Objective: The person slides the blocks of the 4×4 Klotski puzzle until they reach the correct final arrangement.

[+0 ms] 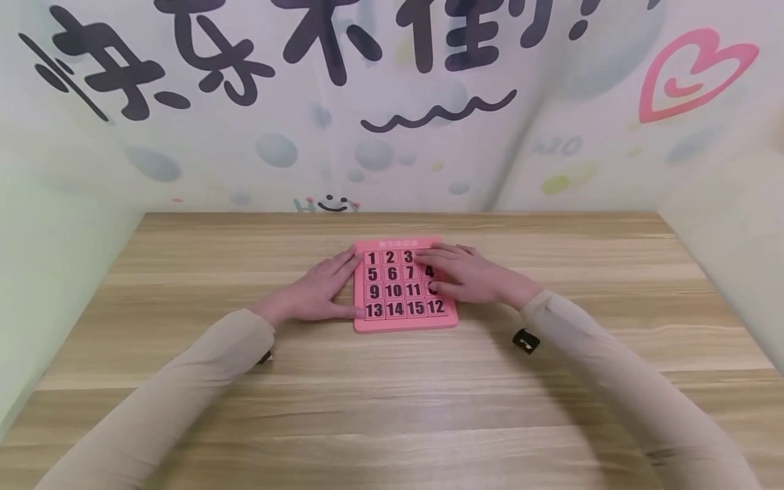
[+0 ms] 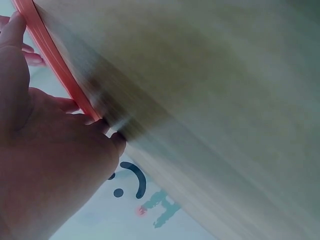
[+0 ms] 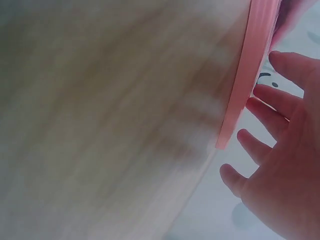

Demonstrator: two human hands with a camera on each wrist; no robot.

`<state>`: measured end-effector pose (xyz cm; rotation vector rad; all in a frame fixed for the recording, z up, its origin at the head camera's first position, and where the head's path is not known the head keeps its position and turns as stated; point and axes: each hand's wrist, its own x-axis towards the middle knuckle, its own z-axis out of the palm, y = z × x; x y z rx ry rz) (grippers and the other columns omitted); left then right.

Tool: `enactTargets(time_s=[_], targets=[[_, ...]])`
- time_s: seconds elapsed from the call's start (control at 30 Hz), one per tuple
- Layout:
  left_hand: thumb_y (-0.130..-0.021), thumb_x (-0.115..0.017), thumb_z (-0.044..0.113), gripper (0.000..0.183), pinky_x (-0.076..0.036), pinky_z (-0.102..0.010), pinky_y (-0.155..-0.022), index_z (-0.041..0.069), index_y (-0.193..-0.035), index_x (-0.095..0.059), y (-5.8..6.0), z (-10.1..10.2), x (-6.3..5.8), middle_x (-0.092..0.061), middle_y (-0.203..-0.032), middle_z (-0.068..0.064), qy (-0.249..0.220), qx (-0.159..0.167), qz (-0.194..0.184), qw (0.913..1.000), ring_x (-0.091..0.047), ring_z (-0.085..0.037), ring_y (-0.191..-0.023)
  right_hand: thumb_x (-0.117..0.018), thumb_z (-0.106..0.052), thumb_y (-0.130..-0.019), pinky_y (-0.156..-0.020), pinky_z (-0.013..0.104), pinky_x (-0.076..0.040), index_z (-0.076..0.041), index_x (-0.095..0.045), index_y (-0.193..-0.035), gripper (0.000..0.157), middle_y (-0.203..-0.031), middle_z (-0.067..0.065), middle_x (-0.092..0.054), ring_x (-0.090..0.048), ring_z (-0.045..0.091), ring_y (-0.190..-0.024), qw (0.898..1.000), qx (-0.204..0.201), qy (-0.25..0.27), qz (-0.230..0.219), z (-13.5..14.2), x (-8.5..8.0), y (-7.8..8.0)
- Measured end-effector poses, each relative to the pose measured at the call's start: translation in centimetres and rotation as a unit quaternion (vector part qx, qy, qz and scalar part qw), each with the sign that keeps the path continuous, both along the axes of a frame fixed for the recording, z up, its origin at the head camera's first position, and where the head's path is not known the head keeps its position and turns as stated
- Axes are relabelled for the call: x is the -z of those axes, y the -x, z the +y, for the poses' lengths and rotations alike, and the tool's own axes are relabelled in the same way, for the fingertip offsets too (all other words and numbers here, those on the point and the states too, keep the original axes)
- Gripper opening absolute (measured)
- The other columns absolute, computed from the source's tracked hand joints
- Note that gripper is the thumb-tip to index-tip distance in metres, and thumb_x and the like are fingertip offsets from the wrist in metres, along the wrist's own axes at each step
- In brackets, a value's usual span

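A pink number sliding puzzle [image 1: 405, 324] lies flat on the wooden table, its black-numbered tiles facing up. Along its left side rests my left hand [image 1: 314, 289], fingers extended near the upper left and thumb at the lower left corner. In the left wrist view, this hand [image 2: 55, 135] touches the puzzle's edge [image 2: 60, 65]. My right hand [image 1: 468, 275] reaches over the puzzle's right side with spread fingers, partly covering the upper right tiles. In the right wrist view, its fingertips stand over the puzzle's rim [image 3: 245, 75]; whether they touch tiles, I cannot tell.
The wood-grain table [image 1: 392, 408] spreads around the puzzle. Behind it stands a white wall [image 1: 245, 163] with dark lettering and a pink heart [image 1: 652, 88]. A small black object [image 1: 526, 341] shows beneath the right wrist.
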<state>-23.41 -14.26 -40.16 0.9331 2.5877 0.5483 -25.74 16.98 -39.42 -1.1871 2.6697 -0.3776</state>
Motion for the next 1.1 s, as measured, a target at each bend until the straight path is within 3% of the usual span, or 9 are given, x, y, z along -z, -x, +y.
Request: enactTargets(time_s=[0.43, 0.77, 1.1], targets=[[-0.088, -0.064, 0.050, 0.102, -0.002, -0.047, -0.116, -0.003, -0.152, -0.005, 0.3, -0.2, 0.1, 0.006, -0.158, -0.021, 0.003, 0.002, 0.002, 1.0000, 0.000, -0.036, -0.145, -0.056, -0.029, -0.098, -0.111, 0.062, -0.017, -0.006, -0.042, -0.145, 0.055, -0.150, 0.013, -0.038, -0.027, 0.038, -0.139, 1.000, -0.011, -0.002, 0.025, 1.9, 0.1, -1.0], [-0.088, -0.064, 0.051, 0.102, -0.003, -0.047, -0.116, -0.002, -0.153, -0.006, 0.2, -0.3, 0.0, 0.006, -0.159, -0.020, 0.004, -0.002, 0.002, 1.0000, 0.000, -0.036, -0.145, -0.056, -0.031, -0.098, -0.109, 0.064, -0.018, -0.011, -0.046, -0.144, 0.051, -0.151, 0.013, -0.037, -0.027, 0.039, -0.139, 0.999, -0.028, -0.006, 0.039, 2.3, 0.0, -2.2], [-0.087, -0.065, 0.051, 0.103, -0.003, -0.046, -0.116, -0.001, -0.153, -0.006, 0.1, -0.2, 0.1, 0.006, -0.159, -0.019, 0.005, -0.003, 0.001, 1.0000, 0.000, -0.035, -0.145, -0.058, -0.027, -0.097, -0.109, 0.065, -0.018, -0.012, -0.047, -0.144, 0.051, -0.149, 0.016, -0.038, -0.029, 0.042, -0.137, 0.998, -0.018, -0.016, 0.060, 1.8, -0.1, -1.3]])
